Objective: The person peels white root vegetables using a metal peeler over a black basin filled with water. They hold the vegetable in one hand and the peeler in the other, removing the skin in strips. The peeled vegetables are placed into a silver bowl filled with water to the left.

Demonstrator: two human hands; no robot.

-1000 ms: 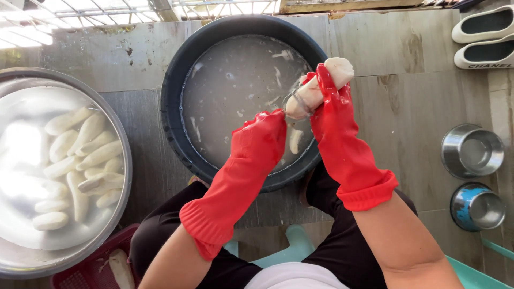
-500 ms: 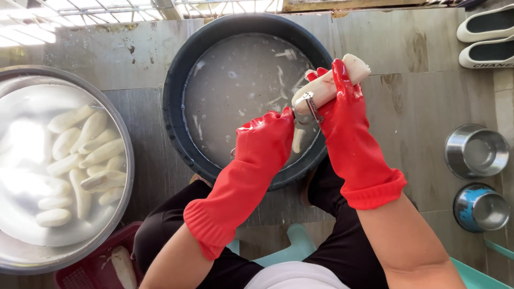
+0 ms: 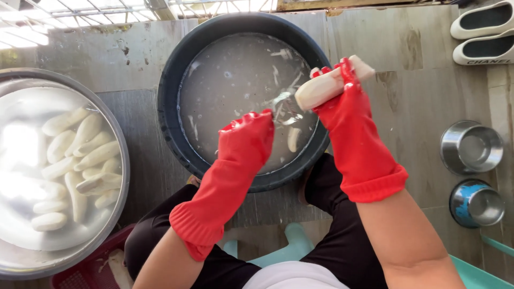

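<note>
I see two hands in long red rubber gloves over a big dark tub (image 3: 176,69) full of cloudy water. The right hand (image 3: 342,99) is shut tight round a pale peeled root (image 3: 326,88), fingers wrapped over the top. The root sits tilted, one end sticking out past the glove to the upper right, the other end pointing down-left over the tub's water. The left hand (image 3: 249,142) is closed round the handle of a small metal tool (image 3: 285,103); its shiny end just touches the lower tip of the root, w/ a peel strip hanging there. I can't tell exactly what kind of tool it is.

Peel bits and one pale piece (image 3: 293,139) float in the water near the tub's right side.

On the left, well apart from the hands, is a wide steel basin (image 3: 115,214) w/ water & many peeled pale roots (image 3: 80,160) lying in it. On the right sit two small steel cups (image 3: 471,147), one above the other. At top right are two white slippers (image 3: 482,32). The floor (image 3: 417,75) is grey tile. The person's knees in black cloth are under the arms.
</note>
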